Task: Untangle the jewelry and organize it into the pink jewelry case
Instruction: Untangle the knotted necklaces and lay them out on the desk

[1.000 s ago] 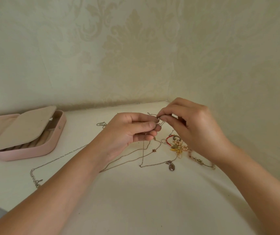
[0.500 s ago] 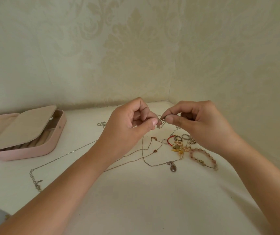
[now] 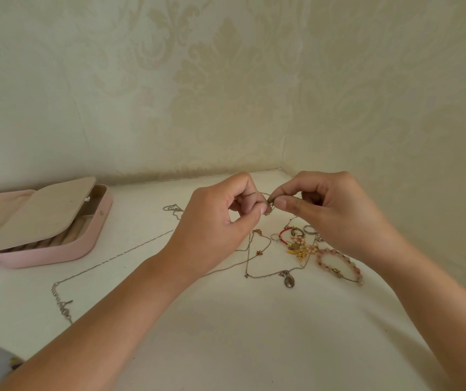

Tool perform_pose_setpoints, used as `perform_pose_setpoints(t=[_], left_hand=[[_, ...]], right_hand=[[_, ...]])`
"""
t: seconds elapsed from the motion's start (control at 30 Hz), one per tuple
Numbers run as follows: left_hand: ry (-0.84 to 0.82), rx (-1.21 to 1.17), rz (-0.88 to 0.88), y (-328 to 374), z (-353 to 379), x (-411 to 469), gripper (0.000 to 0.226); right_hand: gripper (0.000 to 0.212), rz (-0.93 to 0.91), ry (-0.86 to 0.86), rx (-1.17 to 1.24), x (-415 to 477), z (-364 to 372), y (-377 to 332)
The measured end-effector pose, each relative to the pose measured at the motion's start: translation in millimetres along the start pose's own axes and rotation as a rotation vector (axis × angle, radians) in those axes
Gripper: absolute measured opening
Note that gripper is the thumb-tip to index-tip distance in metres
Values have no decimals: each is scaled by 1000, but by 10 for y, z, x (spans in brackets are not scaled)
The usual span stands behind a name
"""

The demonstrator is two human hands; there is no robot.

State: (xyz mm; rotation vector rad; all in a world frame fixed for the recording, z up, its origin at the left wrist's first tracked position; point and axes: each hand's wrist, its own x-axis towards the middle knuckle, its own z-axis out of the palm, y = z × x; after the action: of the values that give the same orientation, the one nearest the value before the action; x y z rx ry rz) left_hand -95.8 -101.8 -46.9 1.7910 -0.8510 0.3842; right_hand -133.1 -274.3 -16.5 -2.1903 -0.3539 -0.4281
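Turned knuckles-up since a second ago, the left hand (image 3: 215,227) is pinching a chain (image 3: 270,205) with the right hand (image 3: 339,218), right of the pink jewelry case (image 3: 57,253), risking tightening knots by tugging.

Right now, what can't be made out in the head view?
Head view, small metal piece pinched by left hand and right hand: too small, fingertips cover it; clasp or knot unclear.
Pink jewelry case: beige flap covers most compartments; left frame edge cuts its lid.
Jewelry pile: pieces overlap; right hand hides its far side.
Long chain: left forearm hides a stretch.
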Motion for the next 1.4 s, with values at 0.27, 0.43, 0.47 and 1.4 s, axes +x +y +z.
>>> perform_pose_setpoints(t=[0.27,0.43,0.47,1.4], left_hand=[[30,30,14,-22,12,-3,36],[56,44,14,-23,17,-1,36],[61,41,13,-23,20,-2,35],[70,167,104,-61,38,0,47]], right_hand=[[18,-102,59,-142,7,31,41],[8,-239,143,-369,18,52,91],[7,-262,150,-416,24,61,103],[10,-123,97,-248,3,47,34]])
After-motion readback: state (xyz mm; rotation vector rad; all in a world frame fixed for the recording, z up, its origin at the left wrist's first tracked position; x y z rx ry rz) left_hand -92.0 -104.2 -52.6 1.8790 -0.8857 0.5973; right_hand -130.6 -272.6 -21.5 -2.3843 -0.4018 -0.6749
